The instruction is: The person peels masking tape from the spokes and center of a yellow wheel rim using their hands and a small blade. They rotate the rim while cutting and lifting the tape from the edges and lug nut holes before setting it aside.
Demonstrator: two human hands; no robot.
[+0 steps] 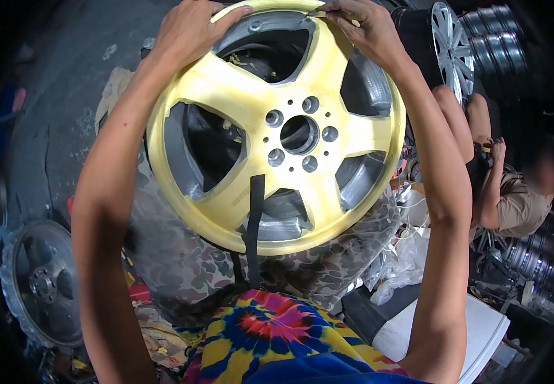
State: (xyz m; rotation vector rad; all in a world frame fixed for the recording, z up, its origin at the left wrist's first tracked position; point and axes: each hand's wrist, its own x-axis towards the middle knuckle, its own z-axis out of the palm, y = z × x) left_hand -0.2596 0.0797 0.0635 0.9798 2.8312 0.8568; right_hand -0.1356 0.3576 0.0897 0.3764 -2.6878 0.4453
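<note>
Arms (pixel 114 160) outstretched, left hand (pixel 190 29) clamped on yellow wheel (pixel 295 110); right hand (pixel 370 29) curled over its edge, grip unclear

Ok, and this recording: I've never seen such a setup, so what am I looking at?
There is no machine: a person works bare-handed. The single picture comes from a camera worn on their head, looking forward and down. A pale-yellow wheel lies over camouflage fabric, with a black strap over its near rim. The left hand grips the wheel's far side. The right hand is at that far side too; whether it pinches something small is hard to tell. A second person is off to the right.
</note>
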